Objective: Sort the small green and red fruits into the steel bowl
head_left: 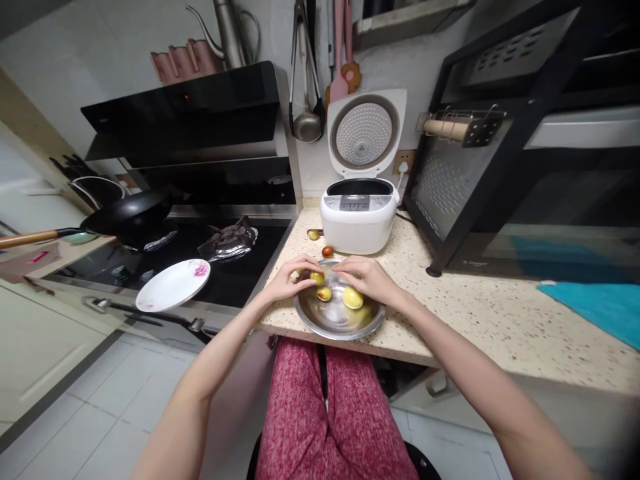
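Note:
A shiny metal bowl [340,327] stands near the counter's front edge. My left hand [289,279] is over its left rim, thumb and fingers closed around a yellow-green jujube [317,277]. Another jujube [324,293], yellow with a reddish patch, lies in the bowl just below it. My right hand [369,277] reaches over the right side of the bowl, fingers stretched out and slightly bent. Beneath it is a larger-looking yellow fruit [353,298]. Behind the bowl, a red-brown jujube [327,251] rests on the counter.
A white rice cooker [357,223] with its lid raised stands behind the bowl. Another yellowish fruit [313,234] lies to its left. A white plate [173,287] sits at the stove's front edge, near a black wok [130,213]. A teal cloth [595,307] lies at right.

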Tool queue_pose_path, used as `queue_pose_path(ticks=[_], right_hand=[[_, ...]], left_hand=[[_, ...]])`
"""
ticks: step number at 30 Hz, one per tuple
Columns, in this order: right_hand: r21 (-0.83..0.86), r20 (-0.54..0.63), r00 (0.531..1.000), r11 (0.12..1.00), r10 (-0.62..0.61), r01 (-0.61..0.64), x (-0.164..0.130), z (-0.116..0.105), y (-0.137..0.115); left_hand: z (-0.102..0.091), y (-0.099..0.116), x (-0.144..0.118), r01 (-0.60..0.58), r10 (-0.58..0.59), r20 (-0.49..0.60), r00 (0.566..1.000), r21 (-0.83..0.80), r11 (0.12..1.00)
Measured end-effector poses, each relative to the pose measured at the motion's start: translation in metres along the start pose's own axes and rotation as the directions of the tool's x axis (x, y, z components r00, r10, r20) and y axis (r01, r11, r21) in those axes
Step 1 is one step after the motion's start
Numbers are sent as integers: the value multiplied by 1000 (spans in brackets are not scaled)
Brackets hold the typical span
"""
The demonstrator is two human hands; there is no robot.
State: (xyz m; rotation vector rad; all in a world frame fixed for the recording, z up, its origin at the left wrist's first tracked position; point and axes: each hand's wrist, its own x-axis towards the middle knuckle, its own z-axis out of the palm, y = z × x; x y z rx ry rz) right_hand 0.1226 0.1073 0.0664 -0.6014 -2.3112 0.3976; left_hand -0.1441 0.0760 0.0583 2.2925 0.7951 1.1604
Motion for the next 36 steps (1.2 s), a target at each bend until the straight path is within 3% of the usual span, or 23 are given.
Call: queue_pose_path(ticks=[8,20,25,36], right_hand=[[-19,3,1000,1000,-13,13,0,-1,-1],[-13,-2,1000,1000,-18,18,-1,0,0],[1,-14,1000,1000,-26,26,-1,-1,-2],[-1,-258,966,999,31,-32,1,-10,3]], left_hand=[[-2,9,-2,-7,6,136,991,7,1000],[1,11,-8,-6,0,131,991,44,999],[3,5,-9,-24,26,169,985,-14,1000],[-1,9,-10,50,-22,206,978,-130,990]])
